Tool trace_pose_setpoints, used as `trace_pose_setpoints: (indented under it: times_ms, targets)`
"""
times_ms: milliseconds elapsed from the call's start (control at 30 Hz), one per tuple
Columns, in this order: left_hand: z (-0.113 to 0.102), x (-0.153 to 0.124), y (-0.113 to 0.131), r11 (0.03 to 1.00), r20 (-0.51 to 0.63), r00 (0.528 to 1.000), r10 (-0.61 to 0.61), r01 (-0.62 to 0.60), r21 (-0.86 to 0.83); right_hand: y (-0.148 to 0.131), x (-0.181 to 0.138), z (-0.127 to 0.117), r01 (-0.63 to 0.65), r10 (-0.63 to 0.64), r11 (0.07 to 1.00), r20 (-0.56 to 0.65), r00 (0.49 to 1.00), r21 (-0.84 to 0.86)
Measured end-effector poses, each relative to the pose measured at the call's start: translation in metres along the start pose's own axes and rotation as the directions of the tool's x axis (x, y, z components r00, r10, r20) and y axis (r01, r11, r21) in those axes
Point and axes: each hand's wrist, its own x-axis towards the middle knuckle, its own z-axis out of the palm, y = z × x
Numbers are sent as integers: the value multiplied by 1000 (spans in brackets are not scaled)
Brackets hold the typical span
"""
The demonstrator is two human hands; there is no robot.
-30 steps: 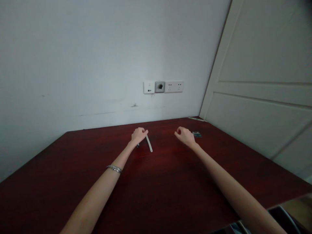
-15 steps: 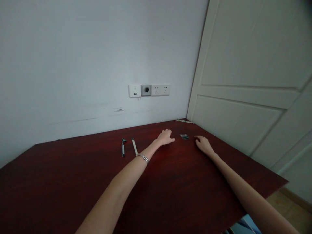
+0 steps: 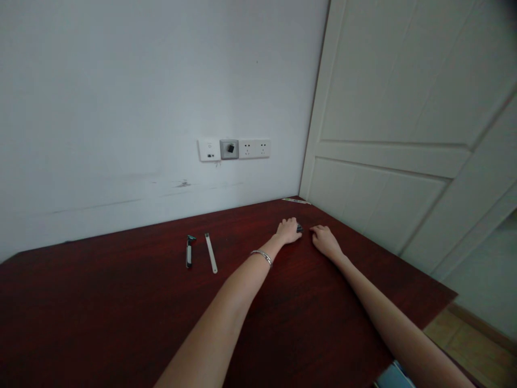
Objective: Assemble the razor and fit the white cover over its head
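My left hand rests on the dark red table near its far right corner, fingers curled over a small dark object that only peeks out at the fingertips. A silver bracelet sits on that wrist. My right hand lies just right of it, palm down, fingers loosely stretched on the wood, holding nothing. Further left lie a dark razor-like tool and a thin white strip, side by side and untouched.
A white wall with a row of sockets and a switch stands behind the table. A white panelled door closes off the right side. A thin pale strip lies at the far corner. The table's right edge drops to a tan floor.
My left hand left the razor-like tool and white strip, crossed to the right and closed over the small dark object. My right hand shifted beside it. The view swung right.
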Motion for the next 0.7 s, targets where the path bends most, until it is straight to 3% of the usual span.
trace_pose_setpoints:
  times_ms: [533,700]
  targets:
    - [0,9,-3,998,9,999,-50,50,-28,-1,-1,-1,-19,19,1000,15,1000,-12]
    - [-9,-2,-15,999,-25,999,25,-25,-29,0,-1,1,-28,28,999,12,1000,22]
